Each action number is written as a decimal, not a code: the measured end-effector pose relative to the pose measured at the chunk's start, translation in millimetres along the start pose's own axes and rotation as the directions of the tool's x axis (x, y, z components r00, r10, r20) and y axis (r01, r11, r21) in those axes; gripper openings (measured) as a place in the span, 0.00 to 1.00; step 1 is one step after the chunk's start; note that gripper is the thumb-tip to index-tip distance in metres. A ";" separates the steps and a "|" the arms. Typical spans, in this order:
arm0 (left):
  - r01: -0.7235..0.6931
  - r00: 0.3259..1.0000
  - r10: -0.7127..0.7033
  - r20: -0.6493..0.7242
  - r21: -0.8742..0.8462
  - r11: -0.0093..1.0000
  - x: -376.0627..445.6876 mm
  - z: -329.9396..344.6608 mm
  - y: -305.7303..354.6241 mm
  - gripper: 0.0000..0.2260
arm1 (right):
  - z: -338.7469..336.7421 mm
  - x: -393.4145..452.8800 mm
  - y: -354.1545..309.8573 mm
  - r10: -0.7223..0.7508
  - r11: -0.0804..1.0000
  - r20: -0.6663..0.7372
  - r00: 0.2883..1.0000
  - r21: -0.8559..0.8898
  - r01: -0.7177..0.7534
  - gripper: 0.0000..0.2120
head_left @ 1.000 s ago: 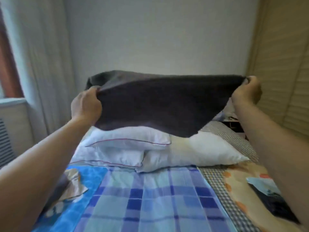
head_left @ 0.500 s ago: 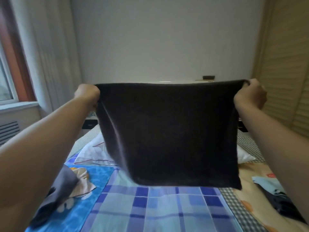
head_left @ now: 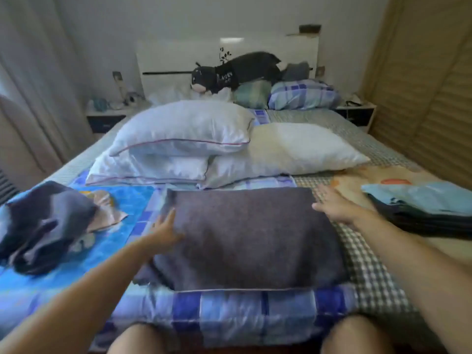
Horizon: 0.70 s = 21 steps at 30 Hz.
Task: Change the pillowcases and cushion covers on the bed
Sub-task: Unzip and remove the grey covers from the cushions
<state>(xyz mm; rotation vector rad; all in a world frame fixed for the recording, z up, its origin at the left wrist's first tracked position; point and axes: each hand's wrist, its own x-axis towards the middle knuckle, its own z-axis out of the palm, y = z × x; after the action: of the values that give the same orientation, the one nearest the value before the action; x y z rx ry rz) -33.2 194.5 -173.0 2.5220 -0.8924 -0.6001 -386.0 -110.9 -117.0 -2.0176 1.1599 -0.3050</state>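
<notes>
Knees of the person sit at the foot of the bed (head_left: pixel 378 284). Dark grey flat fabric cover (head_left: pixel 245 238) lies spread on the blue checked quilt (head_left: pixel 229 312). Left hand (head_left: pixel 166 232) rests on its left edge, grip apart, fingers straight. Right hand (head_left: pixel 334 206) hovers at its right corner, grip apart. Beyond lie three bare white pillows (head_left: pixel 184 129), stacked and touching.
</notes>
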 end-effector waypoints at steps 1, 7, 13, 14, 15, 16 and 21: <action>0.016 1.000 -0.015 -0.011 0.116 0.993 -13.6 38.0 -23.0 0.37 | 23.4 -12.4 19.0 0.007 1.000 -0.010 1.000 -0.023 -0.007 0.37; -0.010 0.975 0.076 -0.211 0.299 0.954 -89.2 120.2 -63.3 0.25 | 118.4 -99.8 93.9 0.189 0.981 -0.425 0.885 0.112 -0.156 0.20; 0.300 0.845 -0.286 -0.452 -0.041 0.953 -66.2 86.7 -95.4 0.19 | 117.5 -107.6 104.1 0.423 0.906 -0.547 0.723 0.279 -0.319 0.21; 0.347 0.824 -0.373 -0.426 -0.141 0.927 -62.9 73.4 -96.5 0.17 | 110.9 -103.6 106.9 0.447 0.890 -0.503 0.740 0.333 -0.312 0.17; 0.350 0.815 -0.420 -0.399 -0.239 0.906 -60.8 62.3 -95.4 0.15 | 102.0 -102.1 106.1 0.449 0.887 -0.483 0.752 0.339 -0.312 0.13; 0.325 0.839 -0.431 -0.331 -0.331 0.886 -59.7 53.9 -91.6 0.14 | 91.3 -100.8 104.8 0.437 0.896 -0.493 0.752 0.314 -0.314 0.10; 0.289 0.898 -0.438 0.035 -0.798 0.530 -85.8 29.4 -62.8 0.13 | 52.1 -104.1 73.8 0.348 0.935 -0.730 0.588 0.224 -0.276 0.06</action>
<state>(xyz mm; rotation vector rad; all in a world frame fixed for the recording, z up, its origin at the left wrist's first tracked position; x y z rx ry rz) -77.9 289.8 -206.2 1.8525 0.0506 -0.6891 -462.1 -20.9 -188.4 -1.5545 1.9513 -1.0867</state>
